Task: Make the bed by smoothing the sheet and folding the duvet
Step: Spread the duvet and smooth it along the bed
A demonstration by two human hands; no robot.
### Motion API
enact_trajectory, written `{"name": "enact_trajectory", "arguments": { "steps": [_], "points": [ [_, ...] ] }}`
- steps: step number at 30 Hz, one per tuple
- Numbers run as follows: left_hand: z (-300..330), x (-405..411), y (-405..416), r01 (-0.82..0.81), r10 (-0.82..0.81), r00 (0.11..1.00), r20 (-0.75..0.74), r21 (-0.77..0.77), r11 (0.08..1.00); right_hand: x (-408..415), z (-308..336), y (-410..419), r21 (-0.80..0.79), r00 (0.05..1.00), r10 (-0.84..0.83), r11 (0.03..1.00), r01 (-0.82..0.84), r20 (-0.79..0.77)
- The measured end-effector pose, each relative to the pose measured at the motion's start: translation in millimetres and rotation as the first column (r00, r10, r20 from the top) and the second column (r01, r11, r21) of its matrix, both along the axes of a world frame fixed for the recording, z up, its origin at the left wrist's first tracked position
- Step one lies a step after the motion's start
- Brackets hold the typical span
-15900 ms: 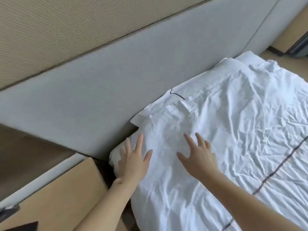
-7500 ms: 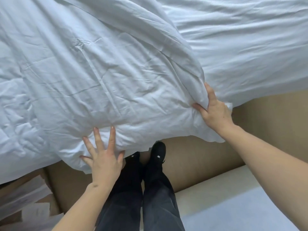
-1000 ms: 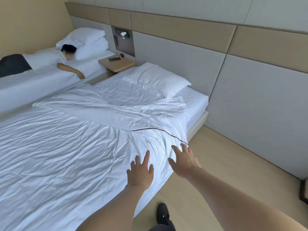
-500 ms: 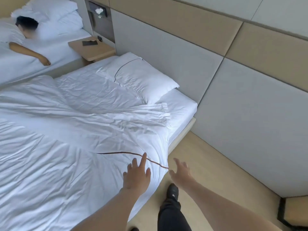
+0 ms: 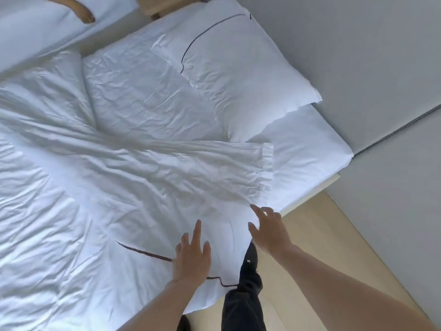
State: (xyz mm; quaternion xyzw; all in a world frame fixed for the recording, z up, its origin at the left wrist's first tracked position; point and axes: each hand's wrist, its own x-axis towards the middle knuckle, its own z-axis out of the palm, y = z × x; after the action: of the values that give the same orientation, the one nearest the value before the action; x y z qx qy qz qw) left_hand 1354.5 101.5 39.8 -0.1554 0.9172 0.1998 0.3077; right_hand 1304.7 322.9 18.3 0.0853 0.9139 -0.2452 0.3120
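Nearest the camera, the left hand (image 5: 192, 253) lies flat with fingers spread on the duvet (image 5: 100, 211) close to the bed's side edge, pressing on it and holding nothing, right over the dark piping line (image 5: 143, 252) that runs across the cover. The right hand (image 5: 269, 229) is just beside it, fingers straight and apart, at the duvet's overhanging edge above the wooden floor (image 5: 317, 237); whether it touches the cloth I cannot tell. A dark trouser leg (image 5: 248, 278) stands between bed and floor. Further out the duvet covers most of the mattress, with its top part turned back in a band (image 5: 202, 168) that is still creased and ends unevenly. Beyond that the sheet (image 5: 303, 149) lies exposed and wrinkled, and the pillow (image 5: 241, 68) sits at the head against the grey padded wall (image 5: 358, 56). By this I judge the spreading and fold-back largely done, with smoothing of fold and sheet left. Compared with half a second ago, the view has tipped down and closer, the hands have moved up toward the fold, and the right hand has come from over the floor to the duvet's edge.
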Motion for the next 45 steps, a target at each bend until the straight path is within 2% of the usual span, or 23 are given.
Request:
{"name": "enact_trajectory", "arguments": {
  "steps": [5,10,14,20,23,26,28,30,31,34,36,38,40,41,42,44,45],
  "points": [
    [-51.7,-90.5,49.6,-0.027,0.027,1.000,-0.003,-0.013,1.000,-104.3,-65.3,24.2,-0.047,0.993,0.088,0.995,-0.092,-0.078],
    [-106.8,-148.6,52.0,-0.120,0.120,0.993,0.010,-0.048,0.992,-170.9,-120.2,27.3,0.106,0.926,0.289,0.957,-0.271,-0.241],
    [-121.0,-147.2,35.7,-0.141,0.147,0.988,0.052,-0.098,0.985,-197.0,-149.1,31.7,0.085,0.913,0.376,0.926,-0.367,-0.159],
    [-108.0,-137.4,28.6,-0.185,0.186,0.980,0.067,-0.028,0.982,-205.1,-163.6,0.3,0.034,0.948,0.299,0.954,-0.297,-0.106],
    [-93.7,-143.6,30.9,-0.200,0.200,0.979,0.029,0.004,0.980,-188.9,-148.4,-19.7,0.068,0.907,0.396,0.918,-0.390,-0.143],
    [-86.1,-150.8,28.1,-0.202,0.203,0.979,-0.017,0.051,0.978,-163.0,-125.5,-40.6,-0.049,0.880,0.459,0.883,-0.467,-0.123],
    [-82.6,-157.1,24.6,-0.259,0.265,0.963,-0.050,0.102,0.960,-141.3,-107.7,-55.3,-0.166,0.827,0.519,0.815,-0.555,-0.215],
    [-78.4,-156.6,18.8,-0.394,0.406,0.912,-0.063,0.147,0.907,-106.6,-86.3,-74.6,-0.249,0.751,0.555,0.718,-0.650,-0.358],
    [-74.7,-151.3,14.2,-0.438,0.451,0.890,-0.067,0.150,0.887,-87.2,-76.6,-86.2,-0.302,0.740,0.558,0.681,-0.667,-0.376],
    [-68.1,-124.8,-9.9,-0.452,0.456,0.889,-0.039,0.086,0.888,-40.8,-64.0,-118.1,-0.480,0.771,0.567,0.611,-0.630,-0.289],
    [-70.9,-108.0,-33.8,-0.463,0.468,0.884,-0.018,0.109,0.880,-27.9,-65.1,-128.5,-0.596,0.831,0.497,0.597,-0.537,-0.251],
    [-70.7,-95.1,-54.5,-0.478,0.488,0.873,-0.013,0.178,0.860,-25.0,-69.2,-127.1,-0.568,0.896,0.325,0.693,-0.444,-0.304],
    [-61.4,-81.4,-68.0,-0.442,0.467,0.882,-0.057,0.240,0.864,-27.6,-72.4,-118.2,-0.409,0.919,0.128,0.867,-0.286,-0.372],
    [-54.6,-70.5,-73.7,-0.423,0.459,0.884,-0.086,0.269,0.865,-27.1,-73.3,-114.1,-0.348,0.951,0.085,0.918,-0.190,-0.296],
    [-46.1,-57.6,-80.3,-0.413,0.462,0.880,-0.112,0.298,0.860,-25.9,-69.4,-114.2,-0.329,0.987,0.074,0.937,-0.119,-0.145],
    [-23.8,-24.6,-97.6,-0.392,0.464,0.875,-0.142,0.357,0.848,-12.8,-57.2,-130.2,-0.407,0.989,0.095,0.913,-0.040,0.115],
    [-10.4,-7.2,-108.0,-0.378,0.460,0.875,-0.155,0.377,0.846,-1.2,-47.8,-145.8,-0.450,0.981,0.105,0.893,-0.022,0.160]
  ]
}}
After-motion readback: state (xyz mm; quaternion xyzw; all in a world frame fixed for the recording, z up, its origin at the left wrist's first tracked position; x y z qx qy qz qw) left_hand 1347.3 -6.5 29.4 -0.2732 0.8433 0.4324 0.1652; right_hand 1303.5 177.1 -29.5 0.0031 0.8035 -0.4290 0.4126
